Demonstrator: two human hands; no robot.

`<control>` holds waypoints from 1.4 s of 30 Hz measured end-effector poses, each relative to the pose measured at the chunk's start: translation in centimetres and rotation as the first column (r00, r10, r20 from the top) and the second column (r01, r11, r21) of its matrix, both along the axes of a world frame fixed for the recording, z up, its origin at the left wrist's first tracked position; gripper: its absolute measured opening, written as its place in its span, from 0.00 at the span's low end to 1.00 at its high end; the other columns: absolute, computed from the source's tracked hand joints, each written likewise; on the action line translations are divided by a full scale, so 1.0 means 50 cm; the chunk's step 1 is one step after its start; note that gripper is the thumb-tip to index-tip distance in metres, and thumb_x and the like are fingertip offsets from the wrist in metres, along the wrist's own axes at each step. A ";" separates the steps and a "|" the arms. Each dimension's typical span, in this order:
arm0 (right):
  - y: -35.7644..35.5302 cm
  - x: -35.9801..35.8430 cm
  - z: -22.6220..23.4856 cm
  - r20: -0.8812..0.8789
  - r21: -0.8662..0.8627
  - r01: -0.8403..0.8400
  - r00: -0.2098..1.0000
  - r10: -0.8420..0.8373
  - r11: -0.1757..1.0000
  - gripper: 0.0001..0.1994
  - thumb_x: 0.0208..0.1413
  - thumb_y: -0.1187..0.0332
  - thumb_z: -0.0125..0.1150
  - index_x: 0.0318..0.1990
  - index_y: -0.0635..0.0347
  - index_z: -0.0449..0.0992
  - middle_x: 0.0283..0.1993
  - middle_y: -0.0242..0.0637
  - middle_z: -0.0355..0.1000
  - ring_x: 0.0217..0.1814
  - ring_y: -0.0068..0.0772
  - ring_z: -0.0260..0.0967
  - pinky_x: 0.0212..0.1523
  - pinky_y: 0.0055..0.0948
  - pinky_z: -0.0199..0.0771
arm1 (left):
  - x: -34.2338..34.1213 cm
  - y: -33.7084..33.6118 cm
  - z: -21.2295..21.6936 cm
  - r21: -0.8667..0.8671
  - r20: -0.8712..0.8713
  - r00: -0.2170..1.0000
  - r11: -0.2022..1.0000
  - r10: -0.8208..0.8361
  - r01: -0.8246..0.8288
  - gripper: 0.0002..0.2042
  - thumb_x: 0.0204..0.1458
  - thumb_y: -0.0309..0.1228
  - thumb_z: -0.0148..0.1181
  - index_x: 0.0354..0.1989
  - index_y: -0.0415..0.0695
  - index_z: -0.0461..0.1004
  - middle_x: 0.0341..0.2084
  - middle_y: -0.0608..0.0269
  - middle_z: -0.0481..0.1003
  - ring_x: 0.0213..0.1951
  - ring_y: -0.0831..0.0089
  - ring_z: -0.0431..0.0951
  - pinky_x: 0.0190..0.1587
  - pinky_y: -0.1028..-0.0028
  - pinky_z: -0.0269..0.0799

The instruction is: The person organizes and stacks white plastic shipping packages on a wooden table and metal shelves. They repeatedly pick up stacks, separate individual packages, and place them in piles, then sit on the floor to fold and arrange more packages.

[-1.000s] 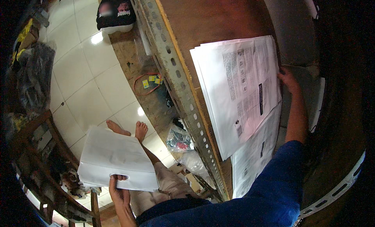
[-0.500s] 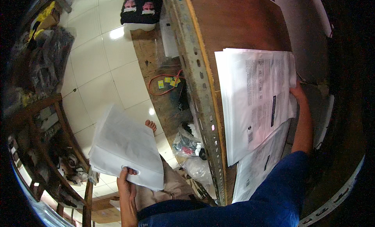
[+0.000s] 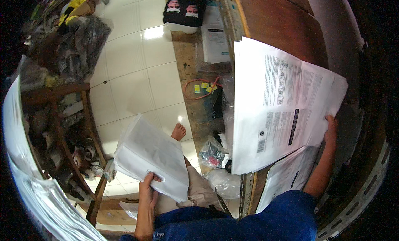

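My left hand grips a stack of white plastic bags by its near edge, holding it over my lap and the floor. My right hand holds the right edge of a large white printed bag that lies lifted over the brown wooden table. More printed white sheets lie under it on the table, near my blue sleeve.
A perforated metal rail edges the table. Below it a wooden shelf carries an orange cable, small bags and papers. A black-and-white box sits on the white tiled floor. A cluttered wooden rack stands left.
The view has shifted, so table and sheets sit further right. My left hand has brought the bag stack nearer and turned it. My right hand has lifted the printed bag's edge.
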State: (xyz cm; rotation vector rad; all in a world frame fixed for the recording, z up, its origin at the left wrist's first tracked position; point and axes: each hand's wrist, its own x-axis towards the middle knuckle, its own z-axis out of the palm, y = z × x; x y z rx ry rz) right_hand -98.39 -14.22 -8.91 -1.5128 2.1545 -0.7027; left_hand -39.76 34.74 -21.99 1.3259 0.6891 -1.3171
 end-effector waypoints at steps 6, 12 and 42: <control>0.184 0.275 0.112 0.218 0.206 -0.043 0.976 -0.003 0.978 0.17 0.46 0.59 0.58 0.40 0.62 0.71 0.34 0.36 0.70 0.39 0.34 0.67 0.44 0.39 0.67 | 0.009 0.011 0.046 0.007 0.020 1.000 1.000 0.019 -0.019 0.09 0.52 0.30 0.58 0.36 0.40 0.68 0.25 0.63 0.69 0.31 0.71 0.70 0.40 0.71 0.68; 0.406 0.612 0.185 0.487 0.186 -0.442 0.817 0.309 0.877 0.09 0.46 0.71 0.59 0.35 0.63 0.73 0.30 0.36 0.71 0.35 0.33 0.69 0.42 0.31 0.69 | 0.011 0.061 0.076 -0.038 0.057 0.998 0.999 -0.008 0.010 0.11 0.50 0.30 0.59 0.39 0.40 0.68 0.26 0.63 0.71 0.30 0.71 0.71 0.40 0.71 0.68; 1.057 0.882 -0.040 0.249 0.445 -0.895 0.096 0.964 -0.025 0.30 0.46 0.70 0.60 0.57 0.73 0.61 0.50 0.54 0.67 0.49 0.49 0.67 0.49 0.42 0.61 | -0.091 0.230 0.141 -0.048 -0.060 0.994 0.995 -0.091 0.088 0.25 0.50 0.34 0.63 0.54 0.32 0.65 0.46 0.55 0.71 0.47 0.66 0.72 0.51 0.69 0.66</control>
